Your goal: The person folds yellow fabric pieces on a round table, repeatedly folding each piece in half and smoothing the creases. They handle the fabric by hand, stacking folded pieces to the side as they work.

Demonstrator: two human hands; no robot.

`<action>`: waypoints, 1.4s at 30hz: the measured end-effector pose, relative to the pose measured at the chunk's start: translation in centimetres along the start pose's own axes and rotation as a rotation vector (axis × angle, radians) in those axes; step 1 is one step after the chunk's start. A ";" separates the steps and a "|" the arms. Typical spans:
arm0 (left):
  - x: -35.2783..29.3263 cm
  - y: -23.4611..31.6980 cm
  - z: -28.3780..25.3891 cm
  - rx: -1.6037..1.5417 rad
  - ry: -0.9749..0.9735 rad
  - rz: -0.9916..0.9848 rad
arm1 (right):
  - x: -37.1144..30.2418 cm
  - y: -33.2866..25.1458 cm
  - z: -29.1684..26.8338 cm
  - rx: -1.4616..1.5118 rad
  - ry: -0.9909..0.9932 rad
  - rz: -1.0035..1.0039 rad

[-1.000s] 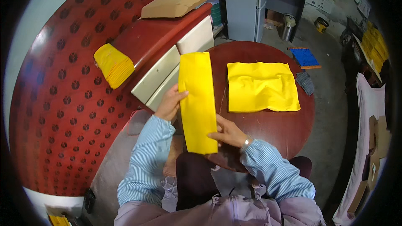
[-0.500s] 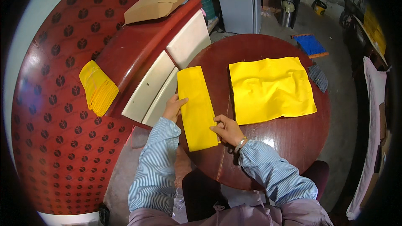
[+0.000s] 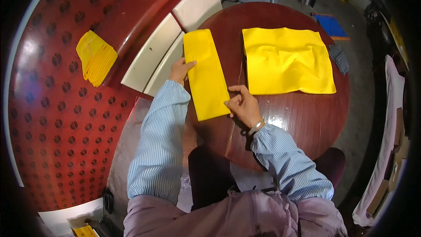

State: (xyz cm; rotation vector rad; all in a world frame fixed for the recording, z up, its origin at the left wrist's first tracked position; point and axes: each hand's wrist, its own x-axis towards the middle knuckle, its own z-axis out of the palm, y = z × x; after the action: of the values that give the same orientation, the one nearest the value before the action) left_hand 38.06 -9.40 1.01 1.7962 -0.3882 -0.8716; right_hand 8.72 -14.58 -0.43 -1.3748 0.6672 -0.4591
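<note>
A long, narrow folded yellow sheet (image 3: 205,74) lies on the left part of the round, dark red table. Its left edge is held by my left hand (image 3: 180,70), thumb on top and fingers partly hidden. At the right edge, close to the near corner, the thumb and a finger of my right hand (image 3: 243,105) pinch the sheet, with the index finger stretched out above. Right of it a wide stack of yellow sheets (image 3: 287,61) lies flat, its surface rippled. Whether the material is cloth or paper I cannot tell.
A bundle of folded yellow sheets (image 3: 96,59) rests on the red patterned surface at left. Beside the round table (image 3: 294,123) stands a red cabinet with white drawer fronts (image 3: 153,52). A grey textured pad (image 3: 338,58) sits at the table's right rim. My knees are under the near edge.
The view has tilted, so the table appears higher in the picture. My right hand has slid slightly toward the sheet's near corner, its index finger now lifted. My left hand keeps its hold.
</note>
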 end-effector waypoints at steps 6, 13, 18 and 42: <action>-1.0 1.2 0.8 -0.099 0.023 -0.037 | 0.3 0.0 0.3 -0.029 0.053 0.037; -0.5 0.6 0.7 -0.080 0.042 -0.040 | 0.4 -0.1 0.4 -0.088 0.103 0.052; -0.4 0.0 -0.2 -0.125 -0.065 0.008 | 0.3 -0.1 0.2 -0.037 0.115 0.055; -30.8 -7.9 15.3 0.700 0.140 0.864 | -0.2 -2.0 -38.4 -1.115 0.941 -0.425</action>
State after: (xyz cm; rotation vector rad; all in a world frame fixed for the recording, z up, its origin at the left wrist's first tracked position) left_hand 4.97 2.79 2.68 1.9854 -1.3719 0.0274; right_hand -17.07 -43.04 -0.75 -2.3776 1.5443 -1.2216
